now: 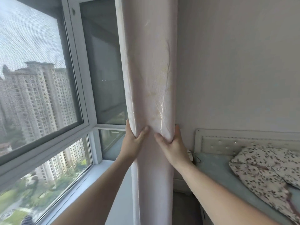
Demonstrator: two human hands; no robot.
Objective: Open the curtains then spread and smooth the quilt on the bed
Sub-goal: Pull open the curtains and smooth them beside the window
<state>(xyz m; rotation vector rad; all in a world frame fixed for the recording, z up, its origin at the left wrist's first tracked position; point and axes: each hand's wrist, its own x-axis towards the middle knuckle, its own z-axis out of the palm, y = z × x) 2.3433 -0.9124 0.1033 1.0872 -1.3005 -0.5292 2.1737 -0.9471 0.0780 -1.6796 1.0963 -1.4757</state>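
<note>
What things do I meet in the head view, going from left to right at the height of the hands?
Window → left hand → curtain → right hand → headboard → floral quilt.

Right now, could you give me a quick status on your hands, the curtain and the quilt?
Left hand and right hand both grip the gathered curtain. Window uncovered. Quilt bunched on the bed, untouched.

The fingers of both hands vanish behind the gathered pale pink fabric curtain (151, 95); the floral crumpled quilt (266, 169), right of the grip, is cut off.
</note>
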